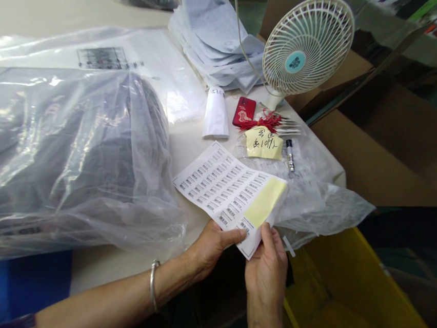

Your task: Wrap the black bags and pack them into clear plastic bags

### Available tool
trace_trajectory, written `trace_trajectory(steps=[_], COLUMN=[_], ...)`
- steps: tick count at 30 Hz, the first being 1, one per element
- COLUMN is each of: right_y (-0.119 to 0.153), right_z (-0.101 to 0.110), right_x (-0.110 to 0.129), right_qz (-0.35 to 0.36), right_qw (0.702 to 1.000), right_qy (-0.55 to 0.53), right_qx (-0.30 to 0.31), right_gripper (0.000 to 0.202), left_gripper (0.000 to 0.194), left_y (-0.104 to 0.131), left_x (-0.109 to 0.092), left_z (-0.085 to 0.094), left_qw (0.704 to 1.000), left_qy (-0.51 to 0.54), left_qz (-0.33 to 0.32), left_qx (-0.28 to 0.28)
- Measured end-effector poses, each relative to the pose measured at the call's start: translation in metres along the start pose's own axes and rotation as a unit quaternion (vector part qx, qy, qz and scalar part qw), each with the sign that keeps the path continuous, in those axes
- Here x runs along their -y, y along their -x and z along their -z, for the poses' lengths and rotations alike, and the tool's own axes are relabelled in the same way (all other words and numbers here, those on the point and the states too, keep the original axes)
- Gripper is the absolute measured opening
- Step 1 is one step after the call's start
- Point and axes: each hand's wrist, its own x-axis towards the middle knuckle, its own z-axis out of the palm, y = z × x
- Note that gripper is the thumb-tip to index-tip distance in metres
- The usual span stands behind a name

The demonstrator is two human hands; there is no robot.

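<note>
A white sheet of barcode labels (pixel 217 179) slants over the table edge, with a bare yellow strip (pixel 265 202) near its right side. My left hand (pixel 213 243) pinches the sheet's lower edge, thumb on top and fingers hidden beneath. At the lower right corner, my right hand (pixel 269 256) grips the same sheet between thumb and fingers. Beyond the sheet lie a yellow note with handwriting (pixel 262 143), a bundle of tags with red strings (pixel 263 121), a black and silver marker (pixel 290 155), a red phone (pixel 244 111) and a curled white paper (pixel 216 113).
A large plastic-wrapped bundle (pixel 60 154) covers the table's left side. A white fan (pixel 309 46) stands at the back right, beside stacked papers (pixel 215 35). Open cardboard boxes (pixel 390 144) and a yellow bin (pixel 360 296) are at right, a blue bin (pixel 32 285) at lower left.
</note>
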Motion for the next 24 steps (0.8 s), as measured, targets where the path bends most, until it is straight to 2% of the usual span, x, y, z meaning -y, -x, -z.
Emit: trace_trajectory(steps=[6, 8, 9, 11, 12, 14, 16, 18, 20, 24], right_y=[0.000, 0.001, 0.002, 0.003, 0.003, 0.002, 0.002, 0.002, 0.002, -0.002], right_z=[0.005, 0.011, 0.014, 0.019, 0.020, 0.021, 0.019, 0.016, 0.012, 0.006], right_x=[-0.001, 0.003, 0.006, 0.014, 0.018, 0.025, 0.028, 0.028, 0.027, 0.021], right_qz=[0.013, 0.050, 0.093, 0.220, 0.290, 0.402, 0.469, 0.491, 0.481, 0.457], right_qw=[0.999, 0.995, 0.988, 0.947, 0.912, 0.825, 0.735, 0.677, 0.660, 0.668], right_qy=[0.028, 0.079, 0.123, 0.232, 0.290, 0.395, 0.478, 0.532, 0.558, 0.563], right_qx=[0.030, 0.028, 0.012, -0.025, -0.024, 0.031, 0.102, 0.132, 0.145, 0.168], right_gripper=[0.041, 0.045, 0.048, 0.051, 0.049, 0.038, 0.029, 0.028, 0.033, 0.039], left_gripper=[0.048, 0.047, 0.046, 0.045, 0.045, 0.044, 0.046, 0.048, 0.049, 0.043], left_y=[0.001, 0.002, 0.002, 0.002, 0.001, 0.000, 0.000, 0.000, -0.002, -0.010], left_x=[-0.001, -0.003, -0.004, -0.006, -0.007, -0.008, -0.009, -0.008, -0.008, -0.008], left_z=[-0.003, -0.005, -0.006, -0.008, -0.008, -0.009, -0.008, -0.005, 0.000, 0.010], left_qw=[1.000, 1.000, 1.000, 1.000, 1.000, 1.000, 1.000, 0.998, 0.994, 0.958], left_qy=[-0.001, -0.003, -0.004, -0.007, -0.009, -0.013, -0.022, -0.050, -0.103, -0.267], left_qz=[0.007, 0.005, 0.002, -0.007, -0.011, -0.016, -0.018, -0.024, -0.043, -0.097], left_qx=[-0.025, -0.026, -0.027, -0.026, -0.022, -0.009, -0.001, -0.008, -0.022, -0.037])
